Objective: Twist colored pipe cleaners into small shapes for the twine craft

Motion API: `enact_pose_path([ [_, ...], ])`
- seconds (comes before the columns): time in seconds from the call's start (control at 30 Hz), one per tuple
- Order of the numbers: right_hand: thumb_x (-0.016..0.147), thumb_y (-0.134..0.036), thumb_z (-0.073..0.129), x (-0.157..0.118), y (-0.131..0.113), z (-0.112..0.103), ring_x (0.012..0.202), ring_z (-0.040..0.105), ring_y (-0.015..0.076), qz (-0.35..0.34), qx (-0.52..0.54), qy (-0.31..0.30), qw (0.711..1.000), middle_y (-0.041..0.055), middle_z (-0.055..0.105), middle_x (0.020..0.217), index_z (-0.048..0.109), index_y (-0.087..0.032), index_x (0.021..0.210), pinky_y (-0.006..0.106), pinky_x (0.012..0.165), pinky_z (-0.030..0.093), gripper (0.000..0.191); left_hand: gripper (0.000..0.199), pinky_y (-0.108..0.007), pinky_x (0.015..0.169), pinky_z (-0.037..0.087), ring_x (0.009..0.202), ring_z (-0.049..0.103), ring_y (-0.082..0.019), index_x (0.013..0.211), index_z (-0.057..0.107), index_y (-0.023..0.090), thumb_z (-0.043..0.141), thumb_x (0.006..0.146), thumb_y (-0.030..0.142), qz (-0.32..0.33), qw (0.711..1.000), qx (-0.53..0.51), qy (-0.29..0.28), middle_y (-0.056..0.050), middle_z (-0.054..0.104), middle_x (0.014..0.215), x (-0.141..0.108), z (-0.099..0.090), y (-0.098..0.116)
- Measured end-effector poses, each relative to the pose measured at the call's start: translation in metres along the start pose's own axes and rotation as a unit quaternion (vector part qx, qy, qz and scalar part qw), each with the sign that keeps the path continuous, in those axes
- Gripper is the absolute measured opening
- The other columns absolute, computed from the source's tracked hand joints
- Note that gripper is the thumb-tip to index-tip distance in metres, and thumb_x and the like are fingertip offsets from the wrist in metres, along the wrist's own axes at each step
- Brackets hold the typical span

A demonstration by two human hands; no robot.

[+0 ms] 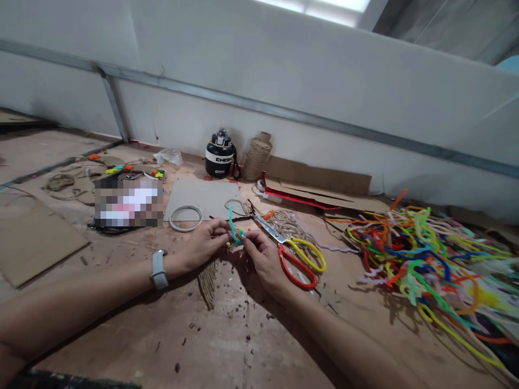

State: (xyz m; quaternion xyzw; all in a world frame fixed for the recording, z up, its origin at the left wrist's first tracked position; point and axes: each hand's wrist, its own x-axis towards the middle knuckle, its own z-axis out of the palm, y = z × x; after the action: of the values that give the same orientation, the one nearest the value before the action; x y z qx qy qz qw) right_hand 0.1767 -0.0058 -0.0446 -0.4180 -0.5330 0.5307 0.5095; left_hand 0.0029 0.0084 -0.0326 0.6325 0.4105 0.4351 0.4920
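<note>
My left hand (pixel 208 241), with a pale watch on its wrist, pinches a teal pipe cleaner (pixel 232 224) near the middle of the view. From the right, my right hand (pixel 261 254) grips the same small twisted piece, its fingertips close to those of my left hand. One end of the teal strand sticks up between the hands. Bits of orange and green show at the twist, partly hidden by fingers. A brown corded piece (pixel 208 283) hangs or lies just below my left hand; its upper end is hidden. Scissors (pixel 290 251) with red and yellow handles lie beside my right hand.
Colourful pipe cleaners (pixel 425 265) pile up at the right. Behind the hands are a tape roll (pixel 185 218), grey card (pixel 206 194), a black bottle (pixel 219 156) and a twine spool (pixel 258 156). Cardboard (pixel 38 237) lies at the left. Dark crumbs dot the table (pixel 219 346).
</note>
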Motion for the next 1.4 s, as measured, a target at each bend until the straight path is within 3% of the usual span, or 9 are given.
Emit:
enact_pose_path([
  [0.1, 0.077, -0.043, 0.073, 0.000, -0.001, 0.001, 0.060, 0.051, 0.0110, 0.002, 0.004, 0.001, 1.000, -0.0015, 0.061, 0.074, 0.066, -0.021, 0.082, 0.023, 0.054, 0.043, 0.023, 0.019, -0.027, 0.070, 0.050, 0.079, 0.063, -0.019, 0.087, 0.072, 0.016, 0.061, 0.082, 0.030, 0.043, 0.999, 0.016, 0.000, -0.006, 0.072, 0.084, 0.000, 0.000, 0.003],
  [0.2, 0.075, -0.042, 0.074, -0.001, -0.005, 0.003, 0.065, 0.054, 0.0131, -0.009, 0.002, 0.005, 1.000, -0.0006, 0.063, 0.074, 0.068, -0.021, 0.080, 0.025, 0.059, 0.046, 0.022, 0.020, -0.029, 0.075, 0.050, 0.080, 0.062, -0.019, 0.087, 0.076, 0.018, 0.058, 0.084, 0.029, 0.074, 0.996, 0.039, -0.013, -0.005, 0.072, 0.084, -0.001, 0.000, 0.007],
  [0.37, 0.075, -0.040, 0.074, -0.001, -0.010, 0.004, 0.069, 0.057, 0.0144, -0.031, -0.012, 0.007, 0.999, 0.0000, 0.065, 0.075, 0.069, -0.022, 0.077, 0.027, 0.066, 0.047, 0.019, 0.027, -0.025, 0.059, 0.049, 0.071, 0.059, -0.017, 0.097, 0.075, 0.018, 0.053, 0.086, 0.028, 0.047, 0.996, 0.044, -0.063, -0.006, 0.070, 0.087, -0.001, 0.000, 0.005],
  [0.5, 0.078, -0.040, 0.072, -0.001, -0.008, 0.003, 0.071, 0.057, 0.0149, -0.036, -0.021, -0.005, 0.999, 0.0000, 0.064, 0.076, 0.069, -0.022, 0.078, 0.028, 0.068, 0.047, 0.018, 0.027, -0.023, 0.059, 0.045, 0.069, 0.057, -0.015, 0.101, 0.074, 0.019, 0.052, 0.086, 0.022, 0.101, 0.983, 0.148, -0.038, -0.004, 0.069, 0.082, -0.001, -0.003, 0.003],
  [0.73, 0.078, -0.043, 0.071, -0.003, -0.003, 0.001, 0.063, 0.053, 0.0118, 0.028, 0.020, -0.032, 0.999, -0.0025, 0.061, 0.074, 0.063, -0.022, 0.082, 0.024, 0.059, 0.044, 0.023, 0.024, -0.023, 0.063, 0.042, 0.067, 0.056, -0.014, 0.089, 0.074, 0.018, 0.051, 0.086, 0.018, 0.146, 0.954, 0.259, -0.047, -0.002, 0.068, 0.076, -0.003, -0.008, 0.002],
  [1.0, 0.076, -0.043, 0.075, -0.001, 0.000, -0.002, 0.062, 0.051, 0.0102, 0.059, 0.065, -0.066, 0.994, -0.0031, 0.060, 0.072, 0.062, -0.021, 0.080, 0.023, 0.058, 0.041, 0.026, 0.023, -0.028, 0.079, 0.047, 0.083, 0.062, -0.018, 0.096, 0.072, 0.020, 0.052, 0.087, 0.016, 0.215, 0.942, 0.254, -0.044, -0.004, 0.072, 0.090, -0.002, -0.009, -0.001],
  [1.4, 0.075, -0.043, 0.075, 0.002, -0.003, -0.006, 0.063, 0.049, 0.0106, 0.061, 0.071, -0.098, 0.991, -0.0023, 0.060, 0.071, 0.064, -0.021, 0.077, 0.024, 0.059, 0.038, 0.025, 0.023, -0.031, 0.081, 0.050, 0.068, 0.060, -0.015, 0.086, 0.072, 0.019, 0.049, 0.087, 0.015, 0.179, 0.953, 0.235, -0.066, -0.002, 0.067, 0.072, -0.002, -0.007, -0.009],
])
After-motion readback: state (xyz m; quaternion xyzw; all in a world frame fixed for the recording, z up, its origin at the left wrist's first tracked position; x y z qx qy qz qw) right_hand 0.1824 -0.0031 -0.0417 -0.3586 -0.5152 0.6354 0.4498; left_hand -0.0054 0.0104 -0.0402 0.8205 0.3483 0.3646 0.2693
